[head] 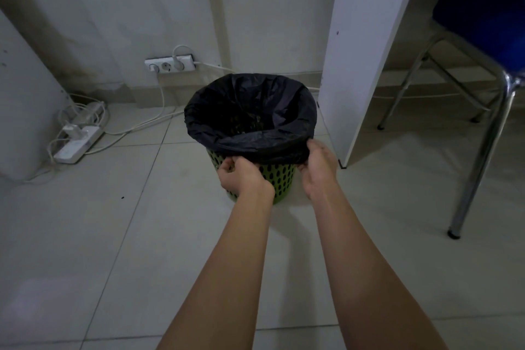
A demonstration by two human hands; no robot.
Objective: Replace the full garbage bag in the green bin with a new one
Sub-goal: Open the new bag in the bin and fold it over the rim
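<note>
Both hands at the near rim of the green bin (279, 179) on the floor — left hand (240, 176) at 7 o'clock, right hand (319, 170) at 5 — fingers pinching the black bag (250, 113) folded over it.

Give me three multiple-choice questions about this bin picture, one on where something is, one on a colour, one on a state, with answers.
1. Where is the white power strip?
A. on the floor left of the green bin
B. on the chair
C. inside the bin

2. What colour is the chair seat?
A. red
B. blue
C. yellow

3. How is the black garbage bag?
A. tied shut
B. lying on the floor
C. open, folded over the bin's rim

Answers:
1 A, it lies by the left wall.
2 B, the seat is blue.
3 C, the left hand and right hand both grip its folded edge.
</note>
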